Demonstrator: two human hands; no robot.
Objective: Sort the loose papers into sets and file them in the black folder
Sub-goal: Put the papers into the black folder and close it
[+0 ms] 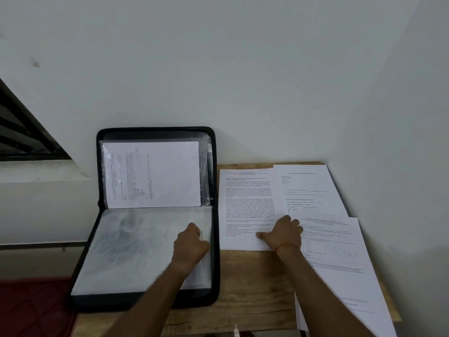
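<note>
Two hands work over a wooden table [252,283]. Your left hand [192,244] grips the right edge of the clear sleeves [136,246] in the black folder [155,130]. The folder lies open beneath and beyond that hand, matt black, its far half propped against the wall [243,81] with a printed sheet [170,173] sleeved sideways. Your right hand [284,233] rests on a densely typed page [245,198], thumb flat, fingers curled at its right edge; whether they grip it is unclear. More loose papers [340,251] overlap just right of that hand.
</note>
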